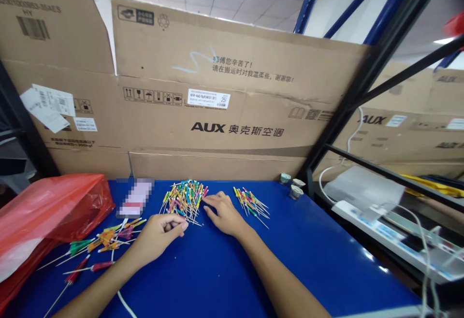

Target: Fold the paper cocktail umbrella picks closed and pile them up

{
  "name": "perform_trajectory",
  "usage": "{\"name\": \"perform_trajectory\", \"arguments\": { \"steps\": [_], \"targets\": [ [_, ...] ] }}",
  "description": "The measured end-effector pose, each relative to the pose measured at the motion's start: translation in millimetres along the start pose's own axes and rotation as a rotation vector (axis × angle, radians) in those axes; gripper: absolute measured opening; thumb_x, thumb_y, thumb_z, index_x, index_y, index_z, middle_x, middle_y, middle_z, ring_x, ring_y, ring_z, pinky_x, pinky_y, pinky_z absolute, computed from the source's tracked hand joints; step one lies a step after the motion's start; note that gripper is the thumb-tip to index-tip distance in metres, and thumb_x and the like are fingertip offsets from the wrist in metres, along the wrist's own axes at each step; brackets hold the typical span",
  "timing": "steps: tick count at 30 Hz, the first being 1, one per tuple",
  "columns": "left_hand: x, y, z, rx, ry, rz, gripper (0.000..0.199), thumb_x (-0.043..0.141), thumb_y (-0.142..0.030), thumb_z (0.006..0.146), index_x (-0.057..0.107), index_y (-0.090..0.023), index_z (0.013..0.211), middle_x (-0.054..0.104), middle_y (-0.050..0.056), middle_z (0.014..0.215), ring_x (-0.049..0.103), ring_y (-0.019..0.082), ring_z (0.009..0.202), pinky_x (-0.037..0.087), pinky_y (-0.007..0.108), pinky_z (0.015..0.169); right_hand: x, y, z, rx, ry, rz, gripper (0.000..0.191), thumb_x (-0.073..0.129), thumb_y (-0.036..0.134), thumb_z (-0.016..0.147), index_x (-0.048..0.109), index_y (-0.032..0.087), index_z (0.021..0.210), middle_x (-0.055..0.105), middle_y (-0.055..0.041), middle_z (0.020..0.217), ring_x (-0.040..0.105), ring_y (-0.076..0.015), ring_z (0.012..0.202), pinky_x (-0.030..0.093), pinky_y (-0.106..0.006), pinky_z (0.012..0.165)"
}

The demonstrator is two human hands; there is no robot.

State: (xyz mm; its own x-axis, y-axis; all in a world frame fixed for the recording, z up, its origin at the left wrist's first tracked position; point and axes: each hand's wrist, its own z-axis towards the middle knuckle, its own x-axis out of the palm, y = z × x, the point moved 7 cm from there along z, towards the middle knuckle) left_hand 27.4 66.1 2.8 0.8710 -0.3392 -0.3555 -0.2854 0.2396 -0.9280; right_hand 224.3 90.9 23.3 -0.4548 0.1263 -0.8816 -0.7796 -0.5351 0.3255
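Left hand [165, 228] lies just nearer than the main pile of paper cocktail umbrellas [186, 197], fingers curled and thumb brought against forefinger; whether a stick sits between them I cannot tell. Right hand [223, 211] is at the pile's right edge, fingers stretched out and thumb apart, forefinger touching or almost touching the outermost umbrellas.

Left of the pile and nearer, a few loose umbrellas [108, 238] lie partly opened, their thin canopies creased and pleated; beyond them bunches glossy, limp red plastic film [65, 202].

The pile itself rests on the smooth blue bench [203, 279], furled tight in yellow, pink, green and blue, bare wooden sticks fanning mostly toward the viewer. Each umbrella should be feather-light, stiff along its stick but easily torn or crushed at the paper; the bare shaft below the canopy looks the safest hold, and crossed sticks may snag.

Right of the pile is a smaller bundle [252, 204]; farther right, three squat cup-like pieces [296, 191]. Behind it all stands matte, creased AUX cardboard [235, 115].
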Motion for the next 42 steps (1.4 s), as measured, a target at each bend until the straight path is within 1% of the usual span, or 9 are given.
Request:
{"name": "perform_trajectory", "arguments": {
  "steps": [10, 17, 21, 24, 27, 32, 35, 39, 42],
  "targets": [
    [2.1, 0, 0, 0.0, 0.013, -0.012, 0.03, 0.063, -0.045, 0.084, 0.076, -0.018, 0.089, 0.074, 0.006, 0.074, 0.061, 0.016, 0.06, 0.042, 0.024, 0.056, -65, 2, -10, 0.019, -0.463, 0.081, 0.023, 0.054, 0.033, 0.093, 0.073, 0.024, 0.085, 0.075, -0.0072, 0.087, 0.061, -0.0249, 0.081, 0.046, -0.043, 0.084],
    [4.5, -1, -1, 0.016, 0.041, -0.003, 0.032, 0.061, -0.046, 0.085, 0.076, -0.017, 0.088, 0.074, 0.006, 0.073, 0.053, 0.013, 0.052, 0.037, 0.023, 0.049, -76, 17, -18, -0.013, -0.597, 0.206, 0.018, 0.058, 0.03, 0.091, 0.072, 0.024, 0.081, 0.074, -0.0065, 0.082, 0.062, -0.0244, 0.078, 0.049, -0.042, 0.078],
    [6.6, 5, 1, -0.01, 0.058, -0.051, 0.043, 0.061, -0.049, 0.086, 0.072, -0.018, 0.114, 0.074, 0.006, 0.079, 0.051, 0.012, 0.05, 0.038, 0.023, 0.048, -65, 18, -14, -0.008, -0.542, 0.417, 0.024, 0.056, 0.033, 0.093, 0.073, 0.024, 0.08, 0.074, -0.0071, 0.081, 0.063, -0.0245, 0.079, 0.05, -0.042, 0.077],
    [4.4, 7, 4, -0.024, 0.034, -0.129, 0.05, 0.058, -0.051, 0.087, 0.065, -0.019, 0.126, 0.075, 0.007, 0.089, 0.049, 0.01, 0.047, 0.04, 0.023, 0.047, -46, 26, -8, -0.046, -0.414, 0.557, 0.024, 0.057, 0.035, 0.094, 0.076, 0.024, 0.085, 0.075, -0.0072, 0.084, 0.064, -0.0242, 0.081, 0.05, -0.042, 0.08],
    [-3.3, 5, 5, -0.016, -0.048, -0.176, 0.049, 0.052, -0.054, 0.09, 0.07, -0.016, 0.115, 0.073, 0.007, 0.086, 0.046, 0.008, 0.043, 0.039, 0.023, 0.045, -28, 41, -3, -0.095, -0.275, 0.616, 0.023, 0.059, 0.037, 0.093, 0.077, 0.024, 0.087, 0.076, -0.007, 0.085, 0.065, -0.0238, 0.082, 0.049, -0.042, 0.083],
    [-15.6, 7, 6, -0.002, -0.177, -0.229, 0.056, 0.051, -0.059, 0.09, 0.069, -0.012, 0.115, 0.055, -0.003, 0.05, 0.045, 0.01, 0.04, 0.036, 0.022, 0.045, -6, 67, -2, -0.189, -0.036, 0.643, 0.024, 0.056, 0.036, 0.095, 0.077, 0.025, 0.092, 0.075, -0.0056, 0.087, 0.065, -0.0211, 0.082, 0.049, -0.037, 0.082],
    [-19.0, 11, 6, -0.016, -0.209, -0.166, 0.054, 0.052, -0.062, 0.088, 0.072, -0.013, 0.099, 0.049, -0.005, 0.045, 0.045, 0.012, 0.04, 0.036, 0.022, 0.046, -3, 69, -2, -0.188, 0.002, 0.619, 0.024, 0.057, 0.036, 0.094, 0.076, 0.024, 0.085, 0.072, -0.0044, 0.079, 0.063, -0.0189, 0.075, 0.048, -0.034, 0.076],
    [-15.7, 3, 2, 0.018, -0.15, 0.022, 0.048, 0.053, -0.059, 0.089, 0.072, -0.016, 0.08, 0.056, -0.002, 0.051, 0.047, 0.013, 0.046, 0.034, 0.022, 0.048, -5, 57, -1, -0.044, -0.072, 0.638, 0.021, 0.06, 0.038, 0.092, 0.074, 0.023, 0.096, 0.069, -0.004, 0.08, 0.059, -0.0173, 0.072, 0.046, -0.029, 0.068],
    [-5.8, -11, -4, 0.126, -0.036, 0.197, 0.041, 0.056, -0.05, 0.09, 0.07, -0.017, 0.071, 0.063, 0.0, 0.06, 0.05, 0.013, 0.052, 0.032, 0.022, 0.051, 2, 57, -1, -0.021, 0.003, 0.742, 0.029, 0.066, 0.038, 0.089, 0.069, 0.023, 0.113, 0.067, -0.0022, 0.083, 0.055, -0.0149, 0.068, 0.045, -0.027, 0.064]
  ]
}}
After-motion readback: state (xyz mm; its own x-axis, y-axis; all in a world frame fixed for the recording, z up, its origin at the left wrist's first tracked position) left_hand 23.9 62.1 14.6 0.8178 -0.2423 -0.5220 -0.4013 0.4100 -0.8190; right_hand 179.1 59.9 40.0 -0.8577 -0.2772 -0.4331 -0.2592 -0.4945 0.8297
